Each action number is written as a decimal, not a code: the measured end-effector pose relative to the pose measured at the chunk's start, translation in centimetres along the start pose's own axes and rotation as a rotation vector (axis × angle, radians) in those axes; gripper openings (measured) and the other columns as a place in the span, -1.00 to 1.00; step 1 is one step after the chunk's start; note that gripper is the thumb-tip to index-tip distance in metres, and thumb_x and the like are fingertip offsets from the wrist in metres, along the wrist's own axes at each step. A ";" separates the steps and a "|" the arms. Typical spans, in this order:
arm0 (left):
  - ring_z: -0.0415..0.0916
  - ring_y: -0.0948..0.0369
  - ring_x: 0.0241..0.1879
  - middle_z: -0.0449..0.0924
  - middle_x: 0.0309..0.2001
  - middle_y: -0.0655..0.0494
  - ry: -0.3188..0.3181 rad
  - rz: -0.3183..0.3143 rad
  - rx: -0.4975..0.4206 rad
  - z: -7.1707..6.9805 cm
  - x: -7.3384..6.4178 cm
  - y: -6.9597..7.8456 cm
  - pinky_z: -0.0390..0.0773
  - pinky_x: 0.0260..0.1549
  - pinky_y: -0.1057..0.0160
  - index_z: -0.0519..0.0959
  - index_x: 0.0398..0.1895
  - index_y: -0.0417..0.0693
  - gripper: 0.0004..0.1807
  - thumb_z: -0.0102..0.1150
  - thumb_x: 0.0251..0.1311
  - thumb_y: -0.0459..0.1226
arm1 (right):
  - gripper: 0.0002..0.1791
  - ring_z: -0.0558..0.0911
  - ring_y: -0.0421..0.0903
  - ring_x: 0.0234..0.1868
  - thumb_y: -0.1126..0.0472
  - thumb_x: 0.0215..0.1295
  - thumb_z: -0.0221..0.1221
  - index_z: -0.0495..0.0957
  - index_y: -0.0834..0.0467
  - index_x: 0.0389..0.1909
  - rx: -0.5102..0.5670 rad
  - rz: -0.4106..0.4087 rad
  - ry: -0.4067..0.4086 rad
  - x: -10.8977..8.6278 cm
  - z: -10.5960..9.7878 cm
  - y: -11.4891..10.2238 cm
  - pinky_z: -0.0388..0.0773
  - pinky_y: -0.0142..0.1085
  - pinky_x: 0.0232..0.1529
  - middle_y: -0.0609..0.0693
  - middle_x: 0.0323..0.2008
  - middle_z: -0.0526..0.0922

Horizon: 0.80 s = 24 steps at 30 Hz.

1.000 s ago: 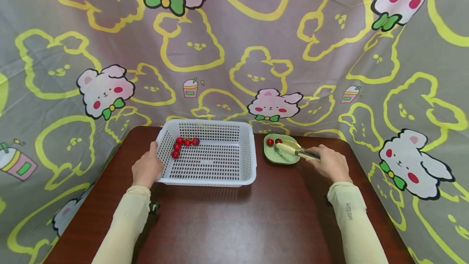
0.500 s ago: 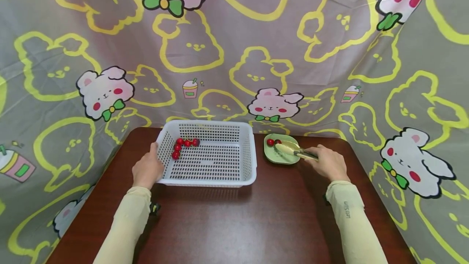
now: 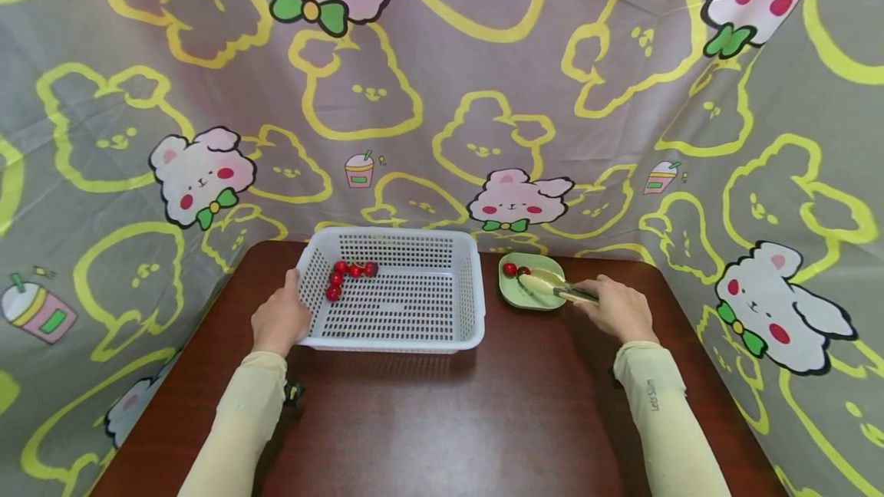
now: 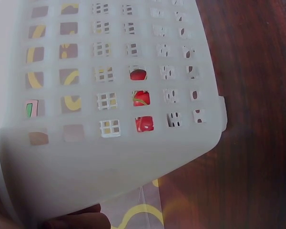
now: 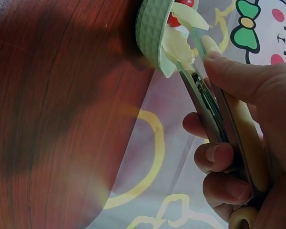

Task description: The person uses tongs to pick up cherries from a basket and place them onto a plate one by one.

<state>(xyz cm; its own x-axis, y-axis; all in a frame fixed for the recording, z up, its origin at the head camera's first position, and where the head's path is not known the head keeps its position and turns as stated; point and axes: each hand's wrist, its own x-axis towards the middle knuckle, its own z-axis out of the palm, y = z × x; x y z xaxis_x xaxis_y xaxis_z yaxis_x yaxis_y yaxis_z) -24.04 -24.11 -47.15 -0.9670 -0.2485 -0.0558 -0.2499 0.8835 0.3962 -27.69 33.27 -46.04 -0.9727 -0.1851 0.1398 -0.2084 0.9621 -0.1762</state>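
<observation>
My left hand (image 3: 281, 317) grips the left side of a white plastic basket (image 3: 394, 344) with slotted walls. Several small round red fruits (image 3: 336, 279) lie in its back left part; through the wall holes the left wrist view shows a thin stem across one red fruit (image 4: 141, 98). In my right hand (image 3: 621, 309) is a pair of tongs (image 5: 178, 47) with cream tips and metal arms, fingers and thumb wrapped round the handles. The tips reach over a green dish (image 3: 516, 301), slightly apart, close to two red fruits (image 3: 509, 269).
A dark brown wooden table (image 3: 442, 420) carries the basket and dish, with the dish right of the basket. Grey cloth (image 3: 414, 83) with cartoon animals hangs behind and at both sides, close to the table's edges.
My right hand and the tongs have shifted very slightly left over the dish. The left hand, the basket and the fruits look unmoved.
</observation>
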 end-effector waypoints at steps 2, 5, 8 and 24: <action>0.58 -0.11 -0.34 0.59 -0.01 -0.40 0.003 0.007 -0.004 0.0 0.0 0.0 0.47 -0.43 -0.02 0.03 0.56 -0.18 -0.24 0.06 0.33 -0.33 | -0.58 0.65 0.08 -0.29 -0.04 0.27 0.40 0.71 -0.07 0.14 0.000 0.005 0.001 0.0 0.0 0.0 0.50 0.07 -0.33 0.02 -0.16 0.68; 0.58 -0.11 -0.35 0.60 -0.01 -0.39 0.006 0.010 -0.007 -0.1 -0.1 -0.1 0.47 -0.44 -0.02 0.03 0.55 -0.18 -0.24 0.06 0.32 -0.34 | -0.55 0.65 0.09 -0.31 -0.05 0.26 0.40 0.70 -0.06 0.16 0.001 0.013 -0.003 -0.1 0.2 -0.2 0.50 0.07 -0.32 0.03 -0.15 0.68; 0.58 -0.11 -0.35 0.60 -0.01 -0.39 0.001 0.005 -0.008 0.0 -0.3 -0.3 0.47 -0.44 -0.03 0.02 0.56 -0.18 -0.23 0.05 0.32 -0.34 | -0.53 0.64 0.09 -0.32 -0.07 0.26 0.40 0.69 -0.05 0.18 0.004 0.018 -0.011 -0.2 0.3 -0.3 0.50 0.07 -0.33 0.04 -0.13 0.68; 0.59 -0.12 -0.34 0.59 -0.01 -0.40 0.002 -0.005 -0.012 0.1 -0.1 0.0 0.50 -0.43 -0.04 0.02 0.55 -0.19 -0.21 0.10 0.29 -0.34 | -0.47 0.59 0.07 -0.37 -0.12 0.33 0.32 0.61 -0.05 0.28 0.037 0.060 0.028 -0.3 -1.4 0.0 0.43 0.01 -0.36 0.04 -0.14 0.63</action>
<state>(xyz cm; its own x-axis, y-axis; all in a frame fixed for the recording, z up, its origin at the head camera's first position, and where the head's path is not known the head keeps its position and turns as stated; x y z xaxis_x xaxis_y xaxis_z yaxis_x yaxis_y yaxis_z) -23.94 -24.08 -47.24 -0.9657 -0.2534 -0.0561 -0.2539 0.8773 0.4073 -27.27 33.64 -44.71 -0.9804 -0.1210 0.1555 -0.1539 0.9630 -0.2211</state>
